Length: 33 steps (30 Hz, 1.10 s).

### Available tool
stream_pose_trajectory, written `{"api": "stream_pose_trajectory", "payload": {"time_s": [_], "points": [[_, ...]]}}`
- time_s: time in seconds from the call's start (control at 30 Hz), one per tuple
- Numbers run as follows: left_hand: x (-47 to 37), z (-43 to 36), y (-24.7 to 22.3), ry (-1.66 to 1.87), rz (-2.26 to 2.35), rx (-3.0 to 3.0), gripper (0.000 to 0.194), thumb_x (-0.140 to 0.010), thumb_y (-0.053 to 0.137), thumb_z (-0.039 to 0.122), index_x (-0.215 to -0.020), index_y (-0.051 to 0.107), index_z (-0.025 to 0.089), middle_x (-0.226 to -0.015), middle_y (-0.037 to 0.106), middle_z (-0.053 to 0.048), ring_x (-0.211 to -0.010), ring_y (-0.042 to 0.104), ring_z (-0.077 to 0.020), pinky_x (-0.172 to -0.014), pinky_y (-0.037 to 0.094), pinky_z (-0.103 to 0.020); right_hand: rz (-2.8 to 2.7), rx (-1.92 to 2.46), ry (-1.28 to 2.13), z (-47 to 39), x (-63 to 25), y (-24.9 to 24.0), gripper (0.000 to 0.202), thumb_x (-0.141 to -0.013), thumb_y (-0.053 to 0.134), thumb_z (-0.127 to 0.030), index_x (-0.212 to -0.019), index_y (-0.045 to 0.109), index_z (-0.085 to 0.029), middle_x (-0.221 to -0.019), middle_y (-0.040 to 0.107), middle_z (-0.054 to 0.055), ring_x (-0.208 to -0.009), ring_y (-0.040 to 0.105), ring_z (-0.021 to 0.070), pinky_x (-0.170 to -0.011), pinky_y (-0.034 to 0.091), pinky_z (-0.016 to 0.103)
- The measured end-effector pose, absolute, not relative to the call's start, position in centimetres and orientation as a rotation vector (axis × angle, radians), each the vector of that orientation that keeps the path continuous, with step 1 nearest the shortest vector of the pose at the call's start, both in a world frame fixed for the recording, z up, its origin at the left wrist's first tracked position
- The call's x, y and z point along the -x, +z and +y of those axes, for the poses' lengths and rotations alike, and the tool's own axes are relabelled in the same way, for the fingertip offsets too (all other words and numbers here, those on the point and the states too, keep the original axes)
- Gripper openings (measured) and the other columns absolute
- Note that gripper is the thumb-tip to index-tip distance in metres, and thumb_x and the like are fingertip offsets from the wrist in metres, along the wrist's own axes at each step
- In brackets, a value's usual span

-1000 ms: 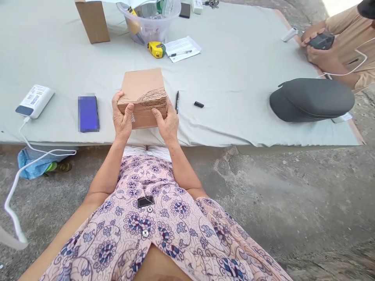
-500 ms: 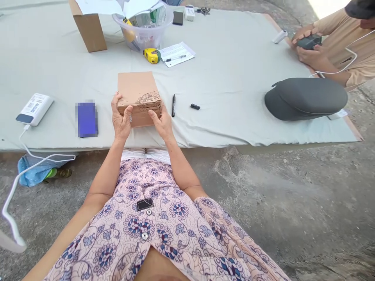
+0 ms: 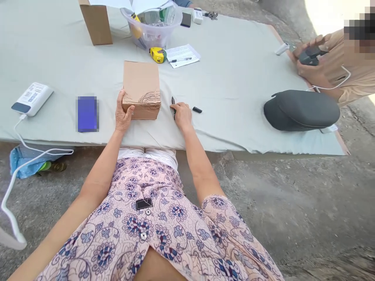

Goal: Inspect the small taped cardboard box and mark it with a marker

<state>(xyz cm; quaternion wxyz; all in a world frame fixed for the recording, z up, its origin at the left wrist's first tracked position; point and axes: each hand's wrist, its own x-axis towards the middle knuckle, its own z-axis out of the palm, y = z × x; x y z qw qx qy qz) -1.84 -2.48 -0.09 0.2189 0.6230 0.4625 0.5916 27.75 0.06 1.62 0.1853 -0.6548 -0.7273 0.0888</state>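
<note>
A brown cardboard box point(image 3: 141, 82) sits on the cloth-covered table in front of me, black scribbled lines drawn over its near right top edge and front. My left hand point(image 3: 123, 115) grips the box's near left corner, thumb on the front and fingers along the side. Just right of the box, my right hand point(image 3: 183, 115) is closed on a black marker point(image 3: 173, 105), which lies at the table surface with its tip pointing away from me. The marker's black cap point(image 3: 197, 110) lies separately to the right of that hand.
Behind the box are a yellow tape measure point(image 3: 158, 55), a paper with a pen point(image 3: 184, 56), and a filled plastic basin point(image 3: 152, 33). A power bank point(image 3: 33, 99) and a blurred blue item point(image 3: 87, 114) lie left. A dark case point(image 3: 301, 110) stands right, near another person's hands point(image 3: 312, 58).
My right hand has left the box and moved right to take hold of the marker. The box now rests farther back on the table, with my left hand still on it.
</note>
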Motion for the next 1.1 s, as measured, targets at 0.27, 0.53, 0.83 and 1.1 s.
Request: {"api": "stream_pose_trajectory", "payload": {"time_s": [0.27, 0.53, 0.83, 1.1], "points": [[1.5, -3.5, 0.3, 1.593, 1.293, -1.681, 0.096, -0.084, 0.061, 0.081, -0.160, 0.038, 0.027, -0.171, 0.039, -0.014, -0.163, 0.031, -0.0291, -0.135, 0.022, -0.043, -2.063, 1.690, 0.273, -2.4, -29.7, 1.5, 0.034, -0.094, 0.047, -0.017, -0.116, 0.072, -0.019, -0.111, 0.072, 0.014, -0.106, 0.062, 0.0279, -0.102, 0.051, 0.042], [1.2, -4.1, 0.8, 1.580, 1.330, -1.630, 0.099, -0.081, 0.061, 0.084, -0.159, 0.043, 0.026, -0.169, 0.043, -0.015, -0.161, 0.034, -0.0310, -0.133, 0.027, -0.044, -1.513, 1.179, 0.329, -7.5, -23.8, 1.4, 0.028, -0.098, 0.043, -0.046, -0.109, 0.058, -0.026, -0.112, 0.066, 0.010, -0.119, 0.067, 0.0259, -0.111, 0.051, 0.048], [1.1, -4.0, 1.0, 1.570, 1.358, -1.629, 0.099, -0.082, 0.060, 0.084, -0.160, 0.042, 0.026, -0.170, 0.042, -0.014, -0.161, 0.034, -0.0310, -0.133, 0.026, -0.044, -1.662, 1.030, 0.500, -9.8, -18.9, 2.4, 0.044, -0.097, 0.043, -0.065, -0.097, 0.064, -0.025, -0.098, 0.074, 0.009, -0.100, 0.071, 0.0247, -0.099, 0.057, 0.043], [1.0, -3.6, 0.1, 1.621, 1.337, -1.592, 0.103, -0.081, 0.063, 0.082, -0.161, 0.039, 0.023, -0.171, 0.039, -0.017, -0.162, 0.033, -0.0308, -0.134, 0.024, -0.041, -1.271, 1.353, 0.273, -9.4, -21.7, 2.4, 0.044, -0.098, 0.035, -0.059, -0.102, 0.061, -0.024, -0.101, 0.068, 0.012, -0.103, 0.069, 0.0276, -0.103, 0.053, 0.050]]}}
